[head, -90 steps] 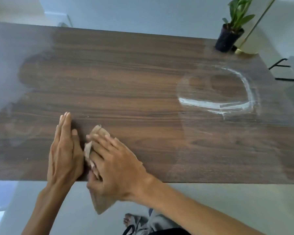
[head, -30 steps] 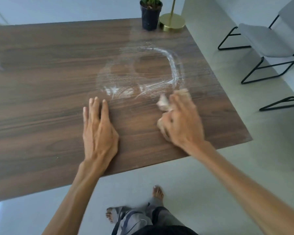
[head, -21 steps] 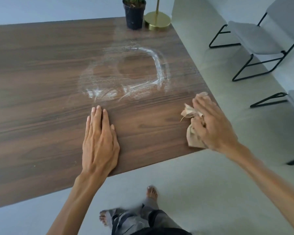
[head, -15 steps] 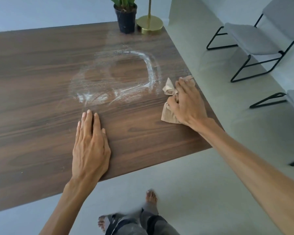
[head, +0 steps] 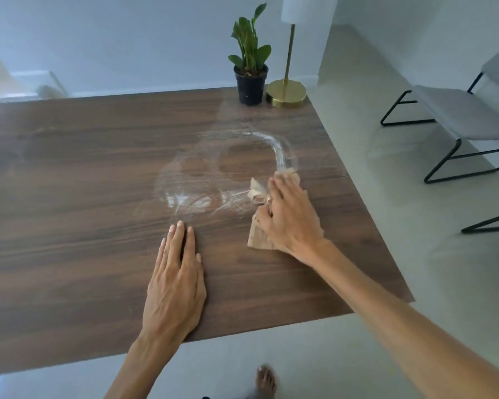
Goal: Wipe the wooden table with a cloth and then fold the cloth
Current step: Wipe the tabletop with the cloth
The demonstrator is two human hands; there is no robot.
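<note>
A crumpled beige cloth (head: pixel 258 236) lies on the dark wooden table (head: pixel 84 174) near its right edge. My right hand (head: pixel 290 218) presses down on the cloth, fingers curled into its folds, at the lower right end of a white smeared ring of powder (head: pixel 280 148). More white smears (head: pixel 190 201) run along the ring's near side. My left hand (head: pixel 175 286) rests flat on the bare wood close to the front edge, fingers straight and together, holding nothing.
A potted green plant (head: pixel 249 82) and a brass lamp base (head: pixel 287 93) stand at the table's far right corner. Grey chairs with black metal legs (head: pixel 458 116) stand on the floor to the right. A bare foot (head: pixel 265 384) shows below the front edge.
My right hand has carried the cloth from the table's left front over to the right side and swept it near the right edge up against the white ring. My left hand stays flat on the wood.
</note>
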